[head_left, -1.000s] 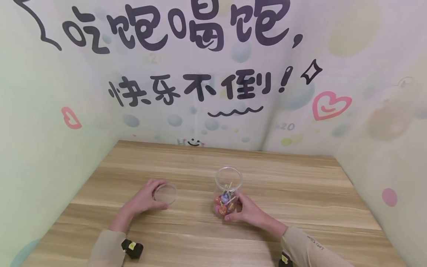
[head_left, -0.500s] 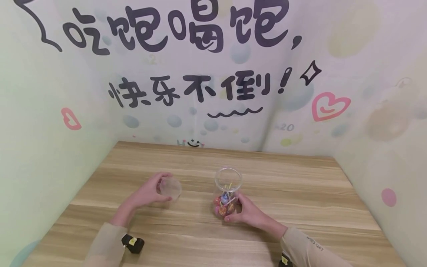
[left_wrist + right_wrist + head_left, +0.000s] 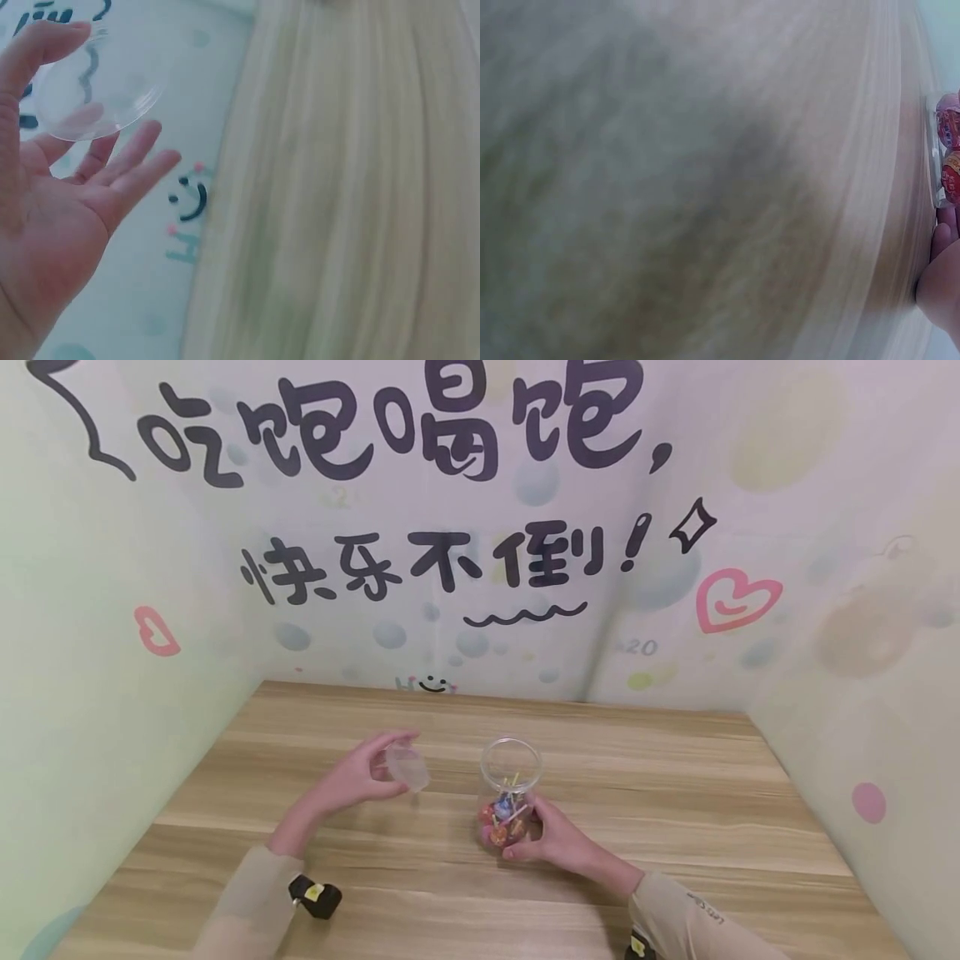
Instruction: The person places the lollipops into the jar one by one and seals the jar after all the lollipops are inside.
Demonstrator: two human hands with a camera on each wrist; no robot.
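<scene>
My left hand (image 3: 360, 777) pinches a clear round lid (image 3: 408, 767) by its edge, raised above the table and tilted. In the left wrist view the thumb and a finger hold the lid (image 3: 105, 90), while the other fingers spread beneath it. On the table stands a clear jar (image 3: 512, 764), upright with its top uncovered. Wrapped lollipops (image 3: 501, 817) lie in its lower half, some sticks pointing up. My right hand (image 3: 558, 839) grips the jar low on its right side. In the right wrist view only part of that hand (image 3: 941, 281) and some lollipops (image 3: 950, 169) show at the edge.
The wooden table (image 3: 660, 777) meets a printed back wall (image 3: 450, 643) and side walls left and right. A black wrist camera (image 3: 318, 896) sits on the left sleeve, another (image 3: 640, 946) on the right one.
My left hand has lifted the lid off the table and carried it to the right and away from me, towards the jar, tilting it. My right hand and the jar have stayed in place.
</scene>
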